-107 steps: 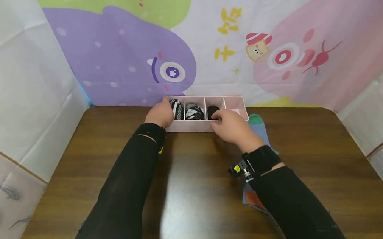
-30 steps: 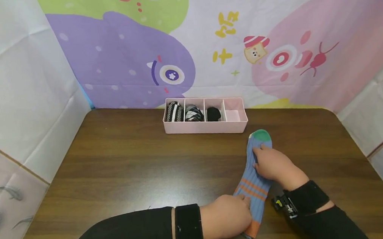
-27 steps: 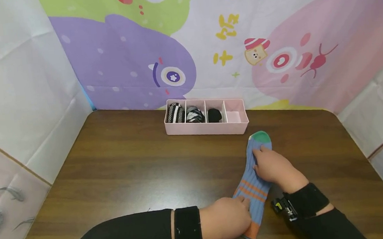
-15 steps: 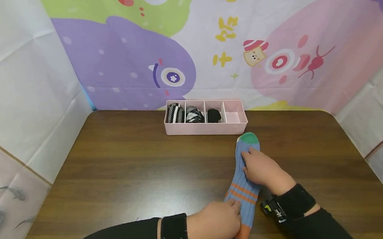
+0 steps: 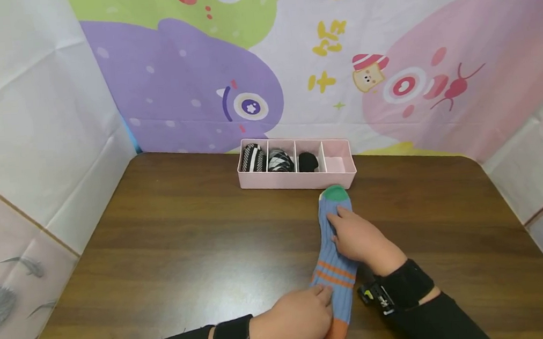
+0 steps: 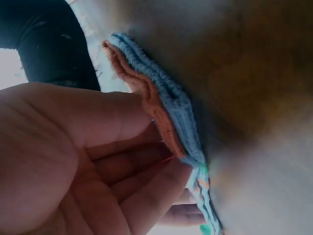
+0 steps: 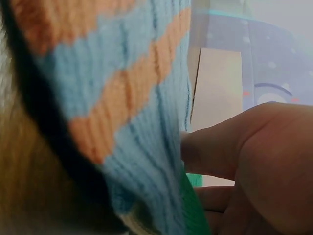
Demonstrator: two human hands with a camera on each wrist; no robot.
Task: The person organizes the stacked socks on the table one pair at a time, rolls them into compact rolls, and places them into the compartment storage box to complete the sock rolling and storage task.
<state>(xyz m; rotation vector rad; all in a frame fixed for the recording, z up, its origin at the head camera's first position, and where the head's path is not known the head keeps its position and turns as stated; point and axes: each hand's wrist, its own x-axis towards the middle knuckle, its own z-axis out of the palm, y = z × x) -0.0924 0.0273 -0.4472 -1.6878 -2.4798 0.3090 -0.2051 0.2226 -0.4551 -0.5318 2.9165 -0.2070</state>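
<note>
A ribbed blue sock (image 5: 333,250) with a green toe, orange stripes and an orange cuff lies lengthwise on the table. Several layers of knit show at its cuff (image 6: 161,103) in the left wrist view. My left hand (image 5: 296,318) rests its fingertips on the cuff half, near the stripes. Toward the toe, my right hand (image 5: 360,240) presses thumb and fingertips on the sock. In the right wrist view the orange stripes (image 7: 127,93) fill the left side, with the right thumb (image 7: 208,149) against the knit.
Behind the sock stands a pink four-part box (image 5: 296,179) against the printed cloth (image 5: 315,117). Its left three sections hold a striped sock roll (image 5: 253,158), a checked roll (image 5: 280,160) and a black roll (image 5: 307,162). Brown wooden table (image 5: 185,241) extends left.
Both hands have left the box and come to the sock. Over the last second the sock has slid left under them, its toe now just in front of the box.
</note>
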